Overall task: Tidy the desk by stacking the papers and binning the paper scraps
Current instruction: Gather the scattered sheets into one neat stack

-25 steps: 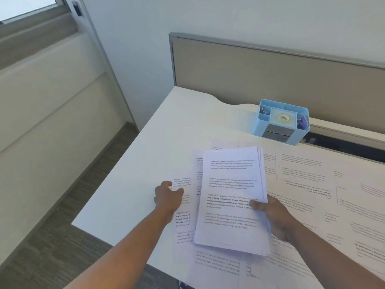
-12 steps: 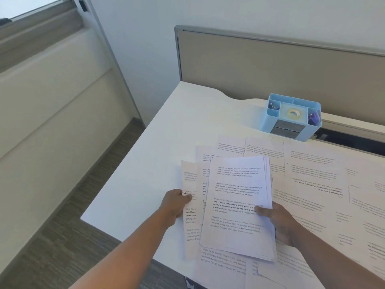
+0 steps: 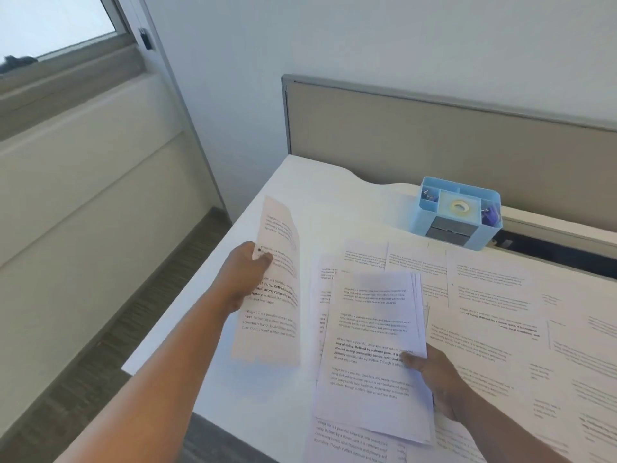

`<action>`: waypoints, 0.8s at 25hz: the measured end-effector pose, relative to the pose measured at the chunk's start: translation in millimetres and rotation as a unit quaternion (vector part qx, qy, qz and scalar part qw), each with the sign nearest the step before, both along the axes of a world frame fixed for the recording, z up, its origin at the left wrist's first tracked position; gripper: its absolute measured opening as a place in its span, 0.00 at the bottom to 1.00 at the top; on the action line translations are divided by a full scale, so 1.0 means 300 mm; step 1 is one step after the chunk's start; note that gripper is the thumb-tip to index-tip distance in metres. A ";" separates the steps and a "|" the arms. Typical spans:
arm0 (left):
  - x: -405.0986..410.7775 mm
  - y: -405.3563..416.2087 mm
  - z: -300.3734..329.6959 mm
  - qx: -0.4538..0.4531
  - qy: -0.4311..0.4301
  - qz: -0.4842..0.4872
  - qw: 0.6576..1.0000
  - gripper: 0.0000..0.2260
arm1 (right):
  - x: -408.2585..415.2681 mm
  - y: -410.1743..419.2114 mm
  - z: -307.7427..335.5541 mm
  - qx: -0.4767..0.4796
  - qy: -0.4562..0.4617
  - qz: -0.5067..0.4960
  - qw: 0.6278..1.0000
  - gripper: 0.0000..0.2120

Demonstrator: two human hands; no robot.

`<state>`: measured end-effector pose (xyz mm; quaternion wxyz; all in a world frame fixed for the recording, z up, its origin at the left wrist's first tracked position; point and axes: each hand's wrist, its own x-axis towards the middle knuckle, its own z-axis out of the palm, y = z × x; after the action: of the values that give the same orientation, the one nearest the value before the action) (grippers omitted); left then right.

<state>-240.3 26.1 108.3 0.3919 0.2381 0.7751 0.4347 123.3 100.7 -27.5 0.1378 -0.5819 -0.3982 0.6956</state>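
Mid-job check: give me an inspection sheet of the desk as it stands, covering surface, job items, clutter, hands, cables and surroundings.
Surface: white desk, bare at its far left corner, printed sheets over most of the rest.
Job's things: torn paper strip lifted at the left; stack of papers held above the loose sheets that lie overlapping to the right.
Clutter: blue desk organiser at the back, with a tape roll and clips in its compartments.
Hands: left hand pinches the strip's left edge; right hand grips the stack's right edge.
Cables: nothing seen.
Surroundings: beige partition behind the desk, window upper left, carpet floor; no bin in view.
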 end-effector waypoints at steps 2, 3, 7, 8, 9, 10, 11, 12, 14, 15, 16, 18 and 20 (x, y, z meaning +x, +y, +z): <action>-0.004 0.007 0.064 0.033 -0.058 -0.014 0.998 0.04 | -0.010 -0.003 0.013 0.009 -0.003 0.001 1.000 0.11; 0.001 0.010 0.089 0.051 -0.098 -0.022 0.994 0.06 | -0.015 0.000 0.018 0.015 0.000 -0.002 1.000 0.12; 0.028 0.019 0.111 0.107 -0.254 -0.047 0.960 0.12 | -0.049 0.024 0.054 0.017 0.043 -0.036 0.998 0.15; 0.036 0.018 0.096 0.112 -0.279 -0.044 0.953 0.13 | -0.061 0.027 0.070 0.012 0.057 -0.047 0.997 0.15; 0.048 0.017 0.076 0.113 -0.297 -0.037 0.947 0.13 | -0.072 0.028 0.089 0.006 0.074 -0.053 0.996 0.15; 0.060 0.017 0.050 0.108 -0.303 -0.028 0.947 0.12 | -0.081 0.028 0.109 0.003 0.093 -0.054 0.994 0.15; 0.077 0.016 0.022 0.096 -0.296 -0.019 0.950 0.11 | -0.089 0.026 0.129 0.000 0.115 -0.053 0.992 0.16; 0.093 0.016 -0.012 0.077 -0.275 -0.011 0.958 0.10 | -0.095 0.023 0.147 -0.003 0.132 -0.052 0.990 0.17; 0.127 0.006 -0.084 0.029 -0.216 0.000 0.976 0.08 | -0.107 0.017 0.176 -0.012 0.153 -0.050 0.987 0.19; 0.141 -0.004 -0.118 0.009 -0.188 0.007 0.982 0.08 | -0.114 0.013 0.190 -0.017 0.159 -0.052 0.986 0.18; 0.153 -0.015 -0.150 -0.003 -0.165 0.015 0.986 0.07 | -0.120 0.009 0.201 -0.019 0.161 -0.055 0.985 0.17; 0.177 -0.043 -0.194 -0.014 -0.149 0.008 0.989 0.06 | -0.132 -0.009 0.231 -0.016 0.157 -0.051 0.986 0.15; 0.196 -0.062 -0.215 -0.019 -0.168 -0.017 0.985 0.07 | -0.139 -0.028 0.260 -0.014 0.149 -0.034 0.988 0.14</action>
<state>-181.4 7.6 43.7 0.5288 0.1675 0.7017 0.4470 81.7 92.3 50.3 0.2111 -0.4867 -0.3435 0.7750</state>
